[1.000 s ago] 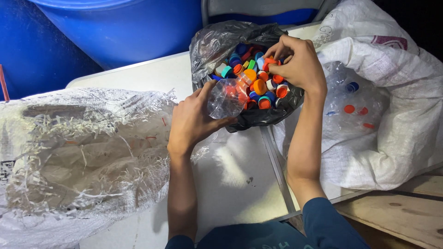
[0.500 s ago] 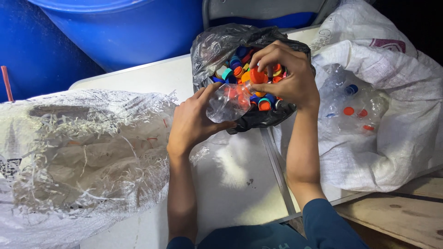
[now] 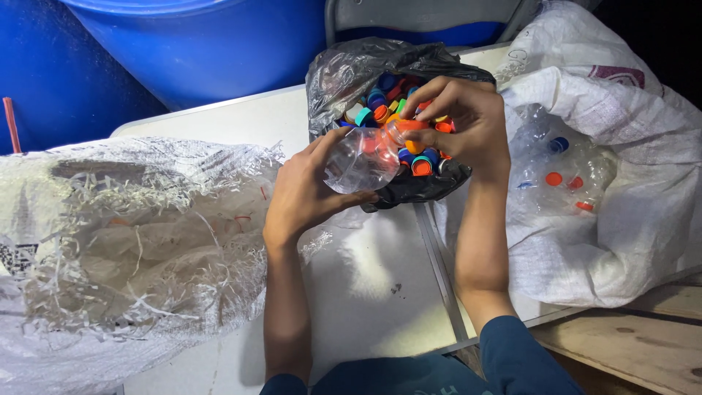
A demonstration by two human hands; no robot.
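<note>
Two blue plastic drums across the top of the head view, big and smooth, behind a white tabletop with a seam down its middle. Left of centre, a wide woven white sack, frayed along its open edge, with faint red marks and a dark printed patch at its far left border. At right, a second white woven sack, a maroon printed patch near its top corner, its mouth open on clear crushed bottles with blue and orange caps. Top centre, a black plastic bag, crumpled and glossy, open and heaped with loose caps in orange, blue, teal, red and green. Just in front of that bag, above the table, a clear crumpled bottle, lying on its side, neck toward the bag, orange cap on the neck. Left hand wrapped around the bottle's body, fingers curled closed on it, thumb beneath. Right hand over the cap heap, fingertips pinched closed around the orange cap. Dark blue sleeve at the bottom edge.
</note>
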